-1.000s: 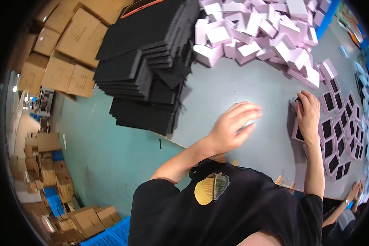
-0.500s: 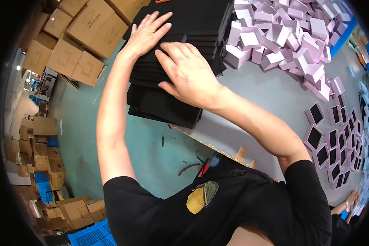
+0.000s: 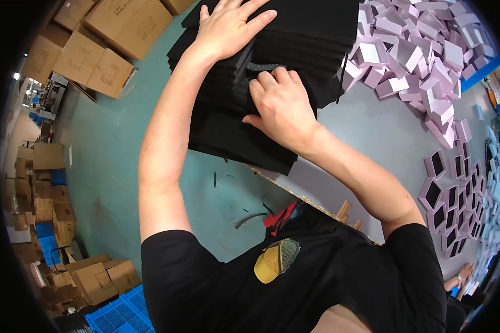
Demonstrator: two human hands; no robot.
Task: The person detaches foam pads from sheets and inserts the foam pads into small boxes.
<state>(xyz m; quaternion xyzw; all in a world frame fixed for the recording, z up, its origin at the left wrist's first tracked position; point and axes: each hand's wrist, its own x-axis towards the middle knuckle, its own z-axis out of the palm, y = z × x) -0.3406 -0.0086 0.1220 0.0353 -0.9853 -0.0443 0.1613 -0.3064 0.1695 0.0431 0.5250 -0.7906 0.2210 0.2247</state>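
A thick stack of black foam sheets (image 3: 300,25) lies at the table edge, its layers uneven on the near side. My left hand (image 3: 228,28) rests on the stack with its fingers spread; some fingertips run out of the top of the view. My right hand (image 3: 283,105) is curled into a gap in the stack's near side, its fingers bent over a foam edge. Just beyond those fingers a dark grey foam strip (image 3: 265,67) stands up. The fingertips themselves are partly hidden. Lower black sheets (image 3: 244,147) jut toward me beneath my right hand.
Pale lilac box trays (image 3: 411,55) are heaped on the grey table at right. Lilac trays with black inserts (image 3: 450,205) and light blue boxes (image 3: 494,216) lie further right, near another person's hand (image 3: 465,272). Cardboard cartons (image 3: 128,25) stand at left; foam scraps (image 3: 250,220) litter the floor.
The view has shifted, and the stack sits further right and higher in it. My right fingers, flatter on the stack before, are now curled into a gap that has opened between layers.
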